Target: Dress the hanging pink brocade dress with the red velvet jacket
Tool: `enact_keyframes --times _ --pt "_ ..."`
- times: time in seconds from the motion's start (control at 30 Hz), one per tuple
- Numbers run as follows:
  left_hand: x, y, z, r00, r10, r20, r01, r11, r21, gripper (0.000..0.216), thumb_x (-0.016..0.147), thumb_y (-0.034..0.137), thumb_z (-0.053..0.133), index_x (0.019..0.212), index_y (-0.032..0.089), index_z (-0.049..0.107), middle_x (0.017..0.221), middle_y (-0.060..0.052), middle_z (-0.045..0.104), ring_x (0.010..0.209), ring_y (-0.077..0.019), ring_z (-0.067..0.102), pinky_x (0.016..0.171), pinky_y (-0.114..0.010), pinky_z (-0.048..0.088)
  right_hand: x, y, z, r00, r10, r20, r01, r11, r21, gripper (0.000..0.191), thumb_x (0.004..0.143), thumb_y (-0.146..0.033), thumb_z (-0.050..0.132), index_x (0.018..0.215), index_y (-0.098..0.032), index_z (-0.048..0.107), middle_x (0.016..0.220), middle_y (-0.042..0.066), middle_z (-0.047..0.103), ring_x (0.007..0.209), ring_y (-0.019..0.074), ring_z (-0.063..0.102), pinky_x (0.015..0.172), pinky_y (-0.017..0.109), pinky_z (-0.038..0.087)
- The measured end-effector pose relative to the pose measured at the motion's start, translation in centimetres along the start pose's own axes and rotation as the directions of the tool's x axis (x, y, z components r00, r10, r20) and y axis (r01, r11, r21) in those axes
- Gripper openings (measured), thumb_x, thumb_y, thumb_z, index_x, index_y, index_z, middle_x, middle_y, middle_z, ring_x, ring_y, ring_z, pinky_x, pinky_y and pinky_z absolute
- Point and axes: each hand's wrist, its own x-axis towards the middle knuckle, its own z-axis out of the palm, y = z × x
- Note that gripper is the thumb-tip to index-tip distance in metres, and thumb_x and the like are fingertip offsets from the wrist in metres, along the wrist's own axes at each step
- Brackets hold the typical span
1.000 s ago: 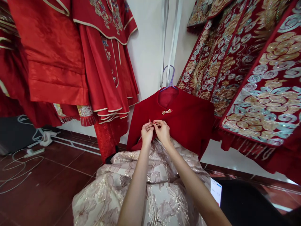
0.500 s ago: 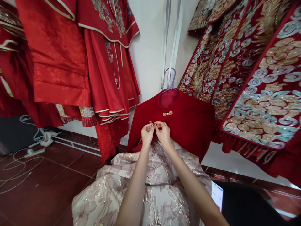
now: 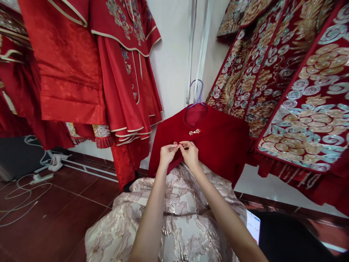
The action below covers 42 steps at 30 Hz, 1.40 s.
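A dark red jacket [image 3: 220, 145] hangs on a purple hanger [image 3: 200, 96] in front of me. Below its neckline, a beaded frog button [image 3: 195, 132] is fastened across the front. Lower down, my left hand [image 3: 167, 153] and my right hand [image 3: 190, 152] meet at a second beaded frog button [image 3: 176, 143], each pinching a side of it between thumb and fingertips. My fingers partly hide this button, so I cannot tell whether its two halves are joined. Under my forearms spreads a pale skirt [image 3: 188, 233] with a shiny floral pattern.
Red garments [image 3: 125, 87] hang at the left, and embroidered panels [image 3: 300, 105] with fringes hang at the right. A white rack base [image 3: 87, 171] and loose cables [image 3: 27, 189] lie on the tiled floor. A phone [image 3: 253, 225] lies beside a black surface [image 3: 286, 236].
My left hand has shifted slightly left, with its fingers now stretched more sideways toward the lower button. My right hand stays nearly in place, still pinching. The jacket has barely moved.
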Motion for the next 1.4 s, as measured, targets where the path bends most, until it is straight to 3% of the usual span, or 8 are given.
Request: enact_keyframes --times 0.17,0.3,0.5,0.63,0.9,1.03,1.23,1.4 --pt "-0.3 0.1 -0.2 1.000 0.014 0.017 -0.015 1.000 0.027 0.015 0.060 0.009 0.073 0.074 0.015 0.069 0.078 -0.007 0.071 0.072 -0.0160 0.065 0.086 -0.037 0.050 0.0 -0.1 -0.5 0.998 0.014 0.069 -0.018 0.998 0.057 0.021 0.081 -0.029 0.055 0.097 -0.016 0.060 0.088 0.007 0.066 0.075 0.0158 0.063 0.072 0.031 0.053" --pt "-3.1 -0.1 1.2 0.976 0.106 -0.191 -0.098 0.994 0.051 0.025 0.062 0.005 0.067 0.085 0.015 0.065 0.086 -0.006 0.069 0.075 -0.0130 0.063 0.080 -0.030 0.051 -2.6 0.3 -4.1 0.962 0.125 0.243 -0.156 0.982 0.110 0.029 0.079 -0.033 0.060 0.104 -0.017 0.060 0.097 0.008 0.069 0.086 0.0177 0.066 0.080 0.034 0.054" --pt "-6.5 0.2 3.2 0.989 0.077 0.127 -0.102 0.973 0.207 0.011 0.070 0.013 0.059 0.068 0.018 0.069 0.069 -0.004 0.069 0.065 -0.0156 0.063 0.071 -0.029 0.051 -7.2 2.8 -13.9 0.612 0.394 0.685 -0.499 0.865 -0.052 0.036 0.060 -0.037 0.079 0.090 -0.018 0.072 0.092 0.009 0.073 0.084 0.0233 0.069 0.076 0.035 0.056" --pt "-6.9 -0.5 4.2 0.946 -0.198 0.256 0.186 0.980 0.072 0.011 0.069 0.015 0.062 0.079 0.015 0.068 0.069 -0.006 0.070 0.058 -0.0145 0.062 0.067 -0.031 0.052 -6.3 3.8 -17.1 0.777 0.482 0.405 -0.545 0.837 0.049 0.030 0.062 -0.040 0.076 0.082 -0.018 0.073 0.088 0.010 0.073 0.086 0.0262 0.068 0.076 0.037 0.056" --pt "-7.7 0.2 8.2 0.971 -0.083 0.225 0.181 0.868 -0.463 0.029 0.069 0.021 0.067 0.096 0.017 0.060 0.103 -0.005 0.068 0.100 -0.0158 0.062 0.095 -0.031 0.045 -4.8 3.0 -17.9 0.762 0.641 0.094 -0.631 0.701 0.333 0.021 0.069 -0.037 0.068 0.078 -0.018 0.068 0.086 0.011 0.072 0.072 0.0191 0.068 0.061 0.028 0.057" --pt "-9.9 0.4 9.6 0.842 -0.024 0.539 0.178 0.956 -0.235 0.037 0.063 0.027 0.075 0.096 0.014 0.066 0.100 -0.008 0.070 0.098 -0.0218 0.063 0.093 -0.036 0.046 -5.0 1.9 -19.2 0.783 0.618 0.067 -0.613 0.749 0.252 0.028 0.067 -0.040 0.069 0.080 -0.016 0.067 0.070 0.008 0.069 0.047 0.0117 0.056 0.044 0.023 0.049" --pt "-12.8 -1.6 10.9 0.664 0.042 0.746 -0.149 0.986 0.077 0.038 0.068 0.027 0.071 0.105 0.016 0.068 0.108 -0.008 0.069 0.102 -0.0230 0.061 0.096 -0.032 0.044 -5.4 -0.7 -21.0 0.858 0.511 -0.051 -0.501 0.855 0.133 0.040 0.072 -0.053 0.066 0.086 -0.015 0.068 0.060 0.004 0.063 0.041 0.0078 0.047 0.038 0.019 0.039" --pt "-14.0 -3.2 10.5 0.616 -0.267 0.741 -0.268 0.813 0.516 0.032 0.072 0.047 0.065 0.090 0.021 0.071 0.090 -0.009 0.072 0.093 -0.0253 0.065 0.082 -0.030 0.048 -5.6 -2.5 -21.4 0.900 0.429 -0.072 -0.418 0.899 0.130 0.041 0.076 -0.053 0.063 0.089 -0.015 0.069 0.060 0.004 0.061 0.042 0.0070 0.046 0.039 0.018 0.038"
